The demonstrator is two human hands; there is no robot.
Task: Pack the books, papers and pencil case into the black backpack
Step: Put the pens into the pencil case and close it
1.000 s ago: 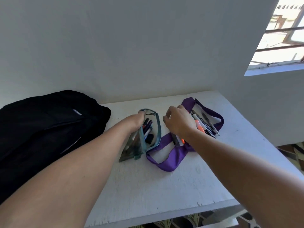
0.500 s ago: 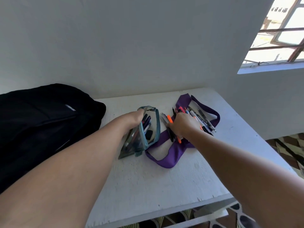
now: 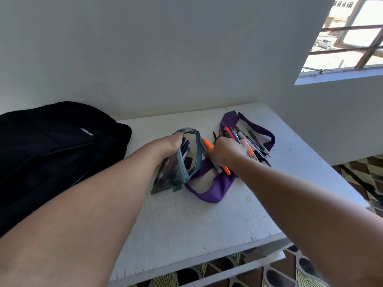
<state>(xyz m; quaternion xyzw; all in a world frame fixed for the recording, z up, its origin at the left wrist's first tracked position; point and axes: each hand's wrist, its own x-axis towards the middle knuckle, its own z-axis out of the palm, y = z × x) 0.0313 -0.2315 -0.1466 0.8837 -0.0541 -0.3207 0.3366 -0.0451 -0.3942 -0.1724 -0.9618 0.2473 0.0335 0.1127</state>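
A teal see-through pencil case (image 3: 182, 162) lies unzipped on the white table (image 3: 186, 220), with dark pens inside. My left hand (image 3: 172, 142) grips its upper left rim and holds the mouth apart. Right beside it my right hand (image 3: 224, 151) grips a small bunch of pens, an orange one (image 3: 208, 145) among them, just right of the case's mouth. Behind that hand a pile of pens and markers (image 3: 248, 145) lies in an open purple pouch (image 3: 213, 189). The black backpack (image 3: 51, 150) sits on the table's left. No books or papers are in view.
A plain wall stands right behind the table, and a barred window (image 3: 348, 44) is at the upper right. The table's front edge (image 3: 207, 257) is chipped, with patterned floor tiles below and to the right.
My right hand went from a loose reach over the purple pouch to gripping a bunch of pens, and has carried them left toward the teal case. My left hand kept its hold.
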